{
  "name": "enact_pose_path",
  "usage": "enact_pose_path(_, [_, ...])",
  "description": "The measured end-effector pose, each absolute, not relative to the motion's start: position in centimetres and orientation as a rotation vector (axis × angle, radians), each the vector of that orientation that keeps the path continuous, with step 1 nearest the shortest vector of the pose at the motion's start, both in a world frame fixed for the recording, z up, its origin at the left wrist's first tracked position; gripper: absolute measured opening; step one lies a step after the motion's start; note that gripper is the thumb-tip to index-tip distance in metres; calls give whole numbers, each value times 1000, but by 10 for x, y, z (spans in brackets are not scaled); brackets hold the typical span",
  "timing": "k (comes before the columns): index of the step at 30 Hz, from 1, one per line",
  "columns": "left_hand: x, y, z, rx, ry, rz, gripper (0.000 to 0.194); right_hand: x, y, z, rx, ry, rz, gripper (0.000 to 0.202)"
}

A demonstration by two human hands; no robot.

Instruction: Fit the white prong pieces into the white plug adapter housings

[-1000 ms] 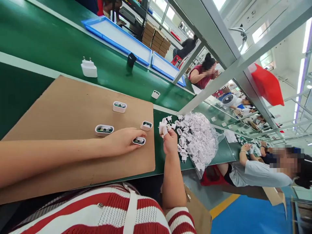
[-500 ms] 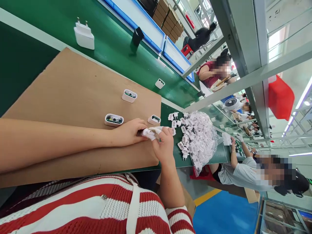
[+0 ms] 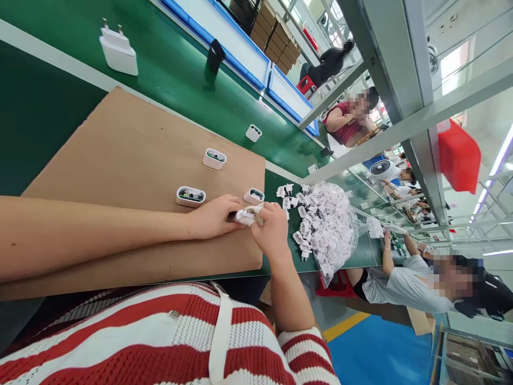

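Fingers (image 3: 233, 206) of left hand (image 3: 214, 218) and right hand (image 3: 274, 231) pinched 1 white case (image 3: 241, 217). 3 open cases (image 3: 191, 203) (on cardboard (image 3: 140, 144)) seemed unfinished.

White piece (image 3: 244, 216) (partly hidden by fingers) between left hand (image 3: 216, 217) and right hand (image 3: 273, 229), over cardboard (image 3: 148, 147).

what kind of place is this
Probably a factory assembly hall: a long green workbench, a plastic bag of small white plug parts, and open white casings with circuit boards inside beside the hands.
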State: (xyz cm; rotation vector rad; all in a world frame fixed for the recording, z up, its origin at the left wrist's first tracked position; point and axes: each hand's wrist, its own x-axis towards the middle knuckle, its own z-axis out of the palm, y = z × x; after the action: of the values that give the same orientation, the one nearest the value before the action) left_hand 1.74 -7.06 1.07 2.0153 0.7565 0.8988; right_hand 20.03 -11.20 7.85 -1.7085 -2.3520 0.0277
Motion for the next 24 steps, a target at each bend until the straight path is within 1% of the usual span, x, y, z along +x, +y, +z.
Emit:
enact_pose_path(2, [16, -74, 13, 2040, 827, 854, 28, 202, -111, 75, -1651, -2274, 174, 11])
enact_pose_path(3, [15, -76, 15, 2051, 871, 829, 26, 205, -109, 73, -1583, -2208, 299, 13])
enact_pose_path(5, [9, -84, 26, 2066, 935, 808, 26, 216, -101, 70, -1451, -1982, 549, 22])
enact_pose_path(6, [5, -87, 34, 2073, 947, 821, 27, 223, -94, 69, -1438, -1847, 607, 27])
enact_pose_path(7, [1, -89, 44, 2081, 951, 850, 28, 230, -86, 69, -1486, -1730, 593, 30])
enact_pose_path(9, [-6, -86, 69, 2103, 969, 932, 32, 243, -69, 70, -1748, -1604, 391, 30])
enact_pose_path(11, [-13, -67, 93, 2093, 1075, 1020, 37, 250, -53, 69, -2065, -1646, 139, 28])
enact_pose_path(12, [-16, -52, 103, 2075, 1159, 1047, 38, 251, -47, 68, -2179, -1701, 54, 31])
enact_pose_path(14, [-25, -11, 117, 2039, 1354, 1045, 42, 250, -40, 63, -2278, -1817, -23, 38])
enact_pose_path(16, [-38, 34, 121, 2039, 1575, 977, 45, 248, -39, 58, -2262, -1884, -67, 43])
enact_pose_path(18, [-53, 73, 117, 2051, 1766, 828, 44, 248, -41, 54, -2222, -1881, -91, 44])
enact_pose_path(21, [-70, 112, 103, 1977, 1876, 698, 43, 250, -45, 52, -2123, -1773, -58, 36])
enact_pose_path(24, [-76, 130, 88, 1867, 1909, 639, 50, 251, -47, 48, -1890, -1598, 107, 29])
